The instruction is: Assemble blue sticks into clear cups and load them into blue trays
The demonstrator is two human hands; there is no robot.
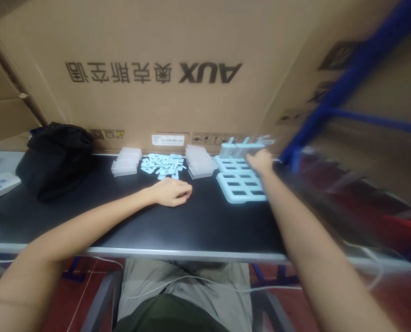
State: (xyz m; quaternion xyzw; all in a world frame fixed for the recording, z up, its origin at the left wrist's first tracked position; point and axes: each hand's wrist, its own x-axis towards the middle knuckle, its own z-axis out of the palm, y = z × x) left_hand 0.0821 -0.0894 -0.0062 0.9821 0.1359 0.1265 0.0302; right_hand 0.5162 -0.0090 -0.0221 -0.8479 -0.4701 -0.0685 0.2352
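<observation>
My left hand (173, 192) rests on the black tabletop with its fingers curled, and nothing shows in it. Just behind it lies a heap of small light-blue plastic handles (163, 164). My right hand (261, 161) reaches to the far right, its fingers closed at the right end of an ice pop mould (238, 150) with clear cells, a blue rim and upright blue sticks. Its fingertips are blurred and partly hidden. In front of that mould lie light-blue frames (242, 195) with rectangular openings; my right forearm covers their right edge.
Frosted plastic cases lie in a left stack (126, 161) and a right stack (200, 162). A black cloth bag (55, 159) and a white device (0, 185) sit on the left. Behind stands a large cardboard box (150, 106). A blue metal post (343, 80) slants at right.
</observation>
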